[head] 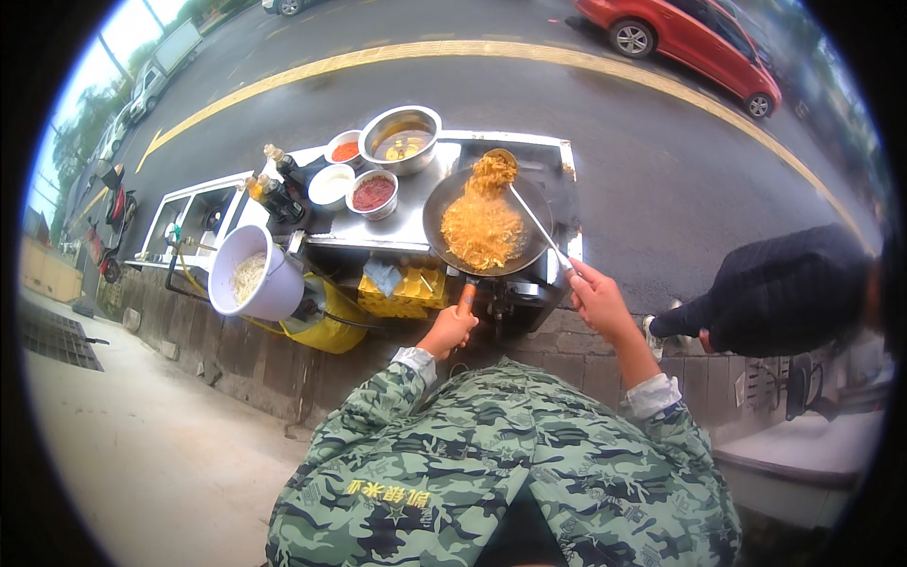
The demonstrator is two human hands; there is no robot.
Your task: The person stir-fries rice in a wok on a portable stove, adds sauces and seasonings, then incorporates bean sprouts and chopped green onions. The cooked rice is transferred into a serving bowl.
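My left hand is closed around the wooden handle of a dark wok on the stove. In the wok lies orange-brown fried food, perhaps rice or noodles. My right hand grips the long metal handle of a ladle. The ladle's bowl, heaped with the same food, is over the wok's far edge. Left of the wok, on the metal counter, stand a bowl of dark red paste, a bowl with white contents, a bowl of red seasoning and a large steel bowl with liquid and yellowish pieces.
Several sauce bottles stand at the counter's left. A pale bucket holds white shreds, beside a yellow gas cylinder. Yellow egg trays sit below the counter. A person in dark clothes is at right; a red car is on the road.
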